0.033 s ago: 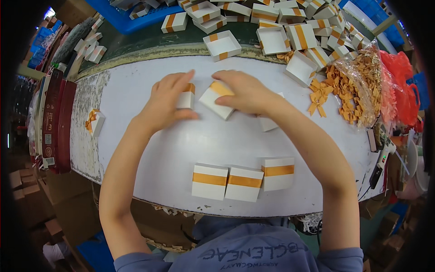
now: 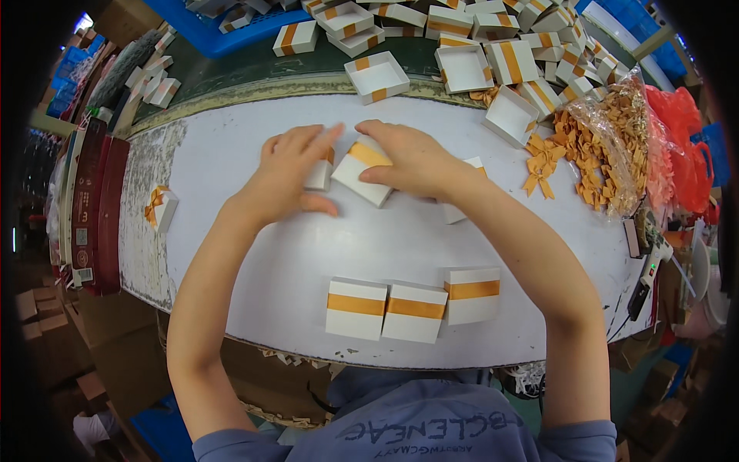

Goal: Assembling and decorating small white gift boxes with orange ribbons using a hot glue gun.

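Note:
My left hand [image 2: 279,173] is curved around a small white box with an orange ribbon band [image 2: 318,177], its index finger and thumb spread along the sides; the palm hides part of the box. My right hand [image 2: 408,158] grips a second banded white box [image 2: 359,175], fingers at its far edge and thumb on the near side. This box sits tilted on the tabletop, close beside the first. Under my right wrist another white box [image 2: 456,212] is partly covered. Nearer to me, three banded white boxes [image 2: 356,308] stand in a row.
Boxes and open lids [image 2: 377,77] pile along the far side. Orange ribbon bows [image 2: 596,154] spill from a clear bag at the right, beside a red plastic bag [image 2: 677,146]. One box with a bow [image 2: 162,208] lies at the left, near dark red cartons [image 2: 102,208].
Both boxes between my hands have shifted slightly. The left one has turned with my left hand, and the right one has moved a little left and nearer.

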Motion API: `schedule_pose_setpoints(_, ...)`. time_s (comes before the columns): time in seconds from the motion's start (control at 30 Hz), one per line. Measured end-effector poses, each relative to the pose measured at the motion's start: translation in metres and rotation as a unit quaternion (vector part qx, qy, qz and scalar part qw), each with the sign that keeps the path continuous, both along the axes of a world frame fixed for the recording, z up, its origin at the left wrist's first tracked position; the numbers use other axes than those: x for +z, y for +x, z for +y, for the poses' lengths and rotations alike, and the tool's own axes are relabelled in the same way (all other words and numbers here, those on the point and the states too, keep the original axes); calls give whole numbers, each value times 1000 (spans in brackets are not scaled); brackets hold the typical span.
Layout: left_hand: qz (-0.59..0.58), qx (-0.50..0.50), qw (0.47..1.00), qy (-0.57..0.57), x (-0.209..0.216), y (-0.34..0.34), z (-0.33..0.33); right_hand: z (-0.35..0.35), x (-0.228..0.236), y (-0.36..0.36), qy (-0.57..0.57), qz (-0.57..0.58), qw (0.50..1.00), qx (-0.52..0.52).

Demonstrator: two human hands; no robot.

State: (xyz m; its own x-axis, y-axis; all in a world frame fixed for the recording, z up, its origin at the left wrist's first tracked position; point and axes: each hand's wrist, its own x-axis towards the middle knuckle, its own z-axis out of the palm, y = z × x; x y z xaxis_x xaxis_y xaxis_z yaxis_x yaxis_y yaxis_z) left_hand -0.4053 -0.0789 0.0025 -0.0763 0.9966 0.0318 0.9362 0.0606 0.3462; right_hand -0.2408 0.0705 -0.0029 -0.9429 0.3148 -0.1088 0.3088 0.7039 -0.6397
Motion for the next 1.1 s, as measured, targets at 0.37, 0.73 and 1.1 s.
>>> schedule_pose_setpoints(0.37,20,-1,998,-54,-5,2,-18,18,23,122,183,-35,982,41)
schedule_pose_setpoints(0.73,-24,75,996,-45,0,35,-172,-48,40,226,150,-119,981,-11)
schedule_pose_setpoints(1.1,-18,95,994,-60,2,64,-172,-69,15,230,153,-54,986,29)
